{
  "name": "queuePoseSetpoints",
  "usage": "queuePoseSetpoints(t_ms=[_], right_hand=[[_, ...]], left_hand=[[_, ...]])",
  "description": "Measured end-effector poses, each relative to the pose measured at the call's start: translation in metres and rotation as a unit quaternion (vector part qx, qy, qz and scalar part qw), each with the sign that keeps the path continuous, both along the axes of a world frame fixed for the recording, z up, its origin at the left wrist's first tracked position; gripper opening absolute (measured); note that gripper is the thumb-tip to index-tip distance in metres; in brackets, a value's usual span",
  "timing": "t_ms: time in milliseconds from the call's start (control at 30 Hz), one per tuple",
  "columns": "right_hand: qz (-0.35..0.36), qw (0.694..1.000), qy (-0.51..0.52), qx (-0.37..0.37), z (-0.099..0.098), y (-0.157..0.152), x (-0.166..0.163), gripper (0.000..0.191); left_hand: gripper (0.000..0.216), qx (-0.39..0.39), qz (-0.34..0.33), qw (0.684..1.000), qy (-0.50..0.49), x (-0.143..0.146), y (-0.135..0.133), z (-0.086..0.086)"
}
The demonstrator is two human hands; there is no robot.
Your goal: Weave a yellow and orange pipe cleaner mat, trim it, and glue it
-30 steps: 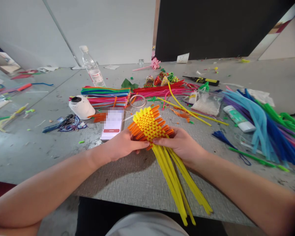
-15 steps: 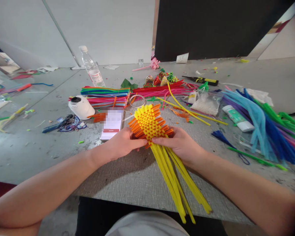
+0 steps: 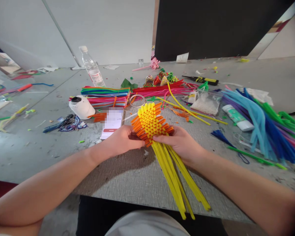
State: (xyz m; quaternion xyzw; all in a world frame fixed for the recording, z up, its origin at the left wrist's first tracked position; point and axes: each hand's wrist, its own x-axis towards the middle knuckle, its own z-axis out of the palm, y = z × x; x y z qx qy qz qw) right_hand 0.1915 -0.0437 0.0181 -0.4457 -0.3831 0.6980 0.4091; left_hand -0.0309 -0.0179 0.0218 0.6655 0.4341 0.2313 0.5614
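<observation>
Between my hands is a woven piece of yellow and orange pipe cleaners (image 3: 151,121), held above the table. Long yellow ends hang from it toward my lap, while short orange ends stick out along both sides. My left hand (image 3: 124,139) pinches its lower left edge, thumb on the orange tips. On the other side, my right hand (image 3: 180,142) grips the lower right part, its thumb lying across the top of the yellow strands. The fingers behind the weave are mostly hidden. A lit phone (image 3: 111,124) lies just beyond my left hand.
Behind the weave lie bundled pipe cleaners (image 3: 104,91) and a ring of silver wire (image 3: 137,101). A white spool-like object (image 3: 82,108) and a plastic bottle (image 3: 92,68) stand left. To the right are a white-green tube (image 3: 238,118), a bag of white bits (image 3: 206,103) and blue pipe cleaners (image 3: 267,131).
The woven piece has shifted slightly to the right and turned a little. My left hand has moved slightly with it, and both hands keep their hold.
</observation>
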Motion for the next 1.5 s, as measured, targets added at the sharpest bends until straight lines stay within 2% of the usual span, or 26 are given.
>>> queuePoseSetpoints(t_ms=[167,400,567,800,1067,1233,1500], right_hand=[[0.011,1.0,0.018,0.006,-0.0002,0.0006,-0.0007,0.033],[0.007,1.0,0.02,-0.001,0.0023,0.0005,-0.0013,0.035],[0.007,1.0,0.019,-0.011,0.0017,0.001,-0.0006,0.04],[0.01,1.0,0.022,-0.006,0.0003,0.001,-0.0001,0.038],[0.004,1.0,0.019,0.0,0.003,0.0006,-0.0013,0.037],[0.003,1.0,0.01,0.0,0.003,0.0004,-0.0006,0.037],[0.006,1.0,0.015,0.009,0.0028,0.0006,-0.0008,0.037]], left_hand=[[0.012,-0.003,-0.011,1.0,-0.025,0.0012,0.0003,0.0019],[0.017,-0.051,0.022,0.997,-0.051,0.002,0.0002,0.0009],[0.025,-0.041,0.018,0.998,-0.041,0.0014,0.0019,0.0016],[0.014,0.002,0.003,1.0,0.019,-0.0028,0.0031,0.0021],[0.018,0.031,-0.01,0.999,-0.026,-0.0019,0.0041,-0.0021],[0.012,0.028,-0.007,0.999,-0.022,-0.0005,0.0036,0.0012],[0.02,-0.008,-0.01,1.0,-0.021,-0.0012,0.0032,0.0007]])
